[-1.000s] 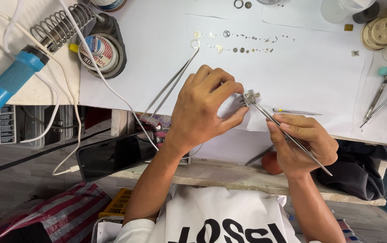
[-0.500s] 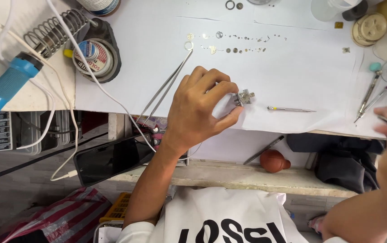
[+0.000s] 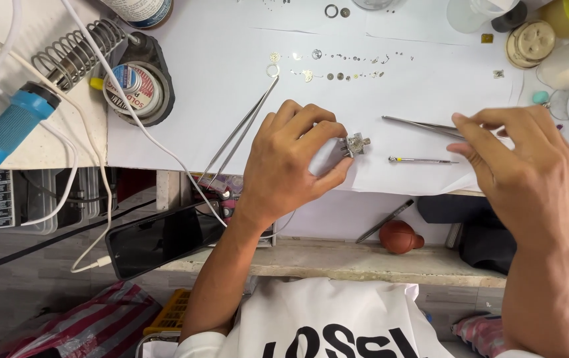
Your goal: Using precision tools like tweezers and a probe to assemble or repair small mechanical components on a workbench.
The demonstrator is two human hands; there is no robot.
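The left hand pinches a small metal holder; the right hand grips tweezers. A slip could scatter the tiny parts lying farther back.

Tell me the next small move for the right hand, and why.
Probably bring the tweezers in the right hand leftward to the small metal holder pinched by the left hand. Their tips point at it but stop short, and the holder sits steady on the white paper.
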